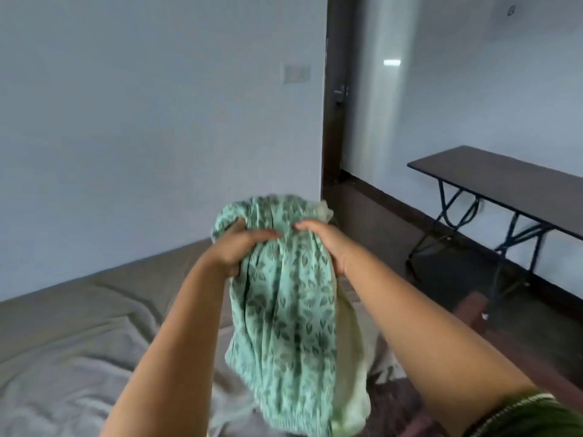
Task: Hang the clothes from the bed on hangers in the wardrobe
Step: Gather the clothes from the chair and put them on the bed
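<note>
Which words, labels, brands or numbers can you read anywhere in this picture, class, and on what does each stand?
None can be read.
green garment: leaf print only, no lettering.
wall switch plate: blank as far as shows.
Small round mark on the far wall: too small and blurred to read.

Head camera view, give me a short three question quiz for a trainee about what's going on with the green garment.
1. True or false: the green leaf-printed fabric garment lies flat on the grey-sheeted bed.
2. Which hands grip the garment? A) left only B) right only C) both
3. Fill in: the dark long table stands on the person's ____ side.

Key:
1. False; it is held up above the bed, bunched at the top.
2. C; the left hand and right hand both curl their fingers into the fabric.
3. Right.
</note>
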Demonstrator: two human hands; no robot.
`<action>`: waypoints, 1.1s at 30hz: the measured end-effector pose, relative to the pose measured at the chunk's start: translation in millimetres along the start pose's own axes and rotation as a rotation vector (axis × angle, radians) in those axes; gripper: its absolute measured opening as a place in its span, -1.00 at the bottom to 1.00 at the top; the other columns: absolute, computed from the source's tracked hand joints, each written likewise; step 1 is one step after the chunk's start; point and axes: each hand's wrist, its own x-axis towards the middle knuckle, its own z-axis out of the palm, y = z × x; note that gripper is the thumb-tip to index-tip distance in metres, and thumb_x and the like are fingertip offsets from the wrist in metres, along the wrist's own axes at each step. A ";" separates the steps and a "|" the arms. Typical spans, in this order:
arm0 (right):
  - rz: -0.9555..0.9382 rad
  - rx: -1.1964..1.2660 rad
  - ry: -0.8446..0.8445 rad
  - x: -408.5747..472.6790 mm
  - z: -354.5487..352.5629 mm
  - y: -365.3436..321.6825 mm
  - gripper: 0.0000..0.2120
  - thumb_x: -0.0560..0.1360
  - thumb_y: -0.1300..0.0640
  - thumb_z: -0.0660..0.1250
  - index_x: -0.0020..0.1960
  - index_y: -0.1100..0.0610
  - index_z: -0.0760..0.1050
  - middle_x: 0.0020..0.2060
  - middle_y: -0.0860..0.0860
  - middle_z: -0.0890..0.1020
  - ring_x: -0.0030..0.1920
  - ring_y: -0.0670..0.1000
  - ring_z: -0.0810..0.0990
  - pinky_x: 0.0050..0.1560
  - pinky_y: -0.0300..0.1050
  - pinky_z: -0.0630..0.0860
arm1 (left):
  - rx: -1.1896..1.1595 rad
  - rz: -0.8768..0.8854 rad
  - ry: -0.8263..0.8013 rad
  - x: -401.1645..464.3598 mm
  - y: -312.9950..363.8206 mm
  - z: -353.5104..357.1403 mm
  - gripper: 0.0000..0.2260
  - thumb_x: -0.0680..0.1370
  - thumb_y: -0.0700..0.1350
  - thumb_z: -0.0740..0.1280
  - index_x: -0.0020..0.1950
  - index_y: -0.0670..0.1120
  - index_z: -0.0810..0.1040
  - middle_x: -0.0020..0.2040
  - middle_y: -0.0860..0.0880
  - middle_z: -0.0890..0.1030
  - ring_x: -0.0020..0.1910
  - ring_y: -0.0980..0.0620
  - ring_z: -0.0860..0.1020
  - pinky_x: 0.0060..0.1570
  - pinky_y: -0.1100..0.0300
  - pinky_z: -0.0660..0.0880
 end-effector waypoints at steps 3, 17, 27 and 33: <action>0.103 -0.055 -0.035 71.4 17.7 15.6 -0.37 0.13 -0.34 0.45 0.14 -0.14 0.52 0.36 0.12 0.44 0.32 0.19 0.43 0.37 0.27 0.28 | 0.052 -0.095 -0.017 51.2 -28.2 -29.9 0.18 0.18 0.19 0.56 0.59 -0.07 -0.09 0.53 -0.17 0.22 0.48 -0.21 0.23 0.43 -0.24 0.17; 0.105 -0.133 0.029 227.0 18.9 -5.5 -0.70 0.43 -0.21 0.34 0.13 -0.17 0.56 0.32 -0.05 0.38 0.34 0.07 0.34 0.38 0.11 0.25 | -0.070 -0.217 0.034 208.9 -69.1 -80.0 0.14 0.19 0.16 0.60 0.57 -0.05 -0.02 0.53 -0.17 0.21 0.43 -0.25 0.30 0.37 -0.28 0.27; 0.490 -0.825 0.139 256.1 -17.2 185.5 -0.26 0.50 -0.08 0.31 0.52 0.14 0.04 0.35 0.18 0.37 0.32 0.19 0.42 0.22 0.04 0.46 | 0.772 -0.604 -0.116 210.5 -238.3 -45.1 0.09 0.47 0.17 0.43 0.52 -0.19 -0.40 0.55 -0.26 -0.27 0.54 -0.28 -0.10 0.48 -0.07 0.03; 0.419 -0.721 0.188 244.7 -12.6 197.9 -0.33 0.47 -0.01 0.33 0.49 0.07 0.14 0.30 0.13 0.37 0.30 0.18 0.40 0.26 0.12 0.44 | 0.780 -0.409 -0.126 213.6 -219.9 -2.5 -0.08 0.54 0.12 0.34 0.57 -0.12 -0.28 0.57 -0.24 0.03 0.54 -0.26 0.03 0.46 -0.12 0.12</action>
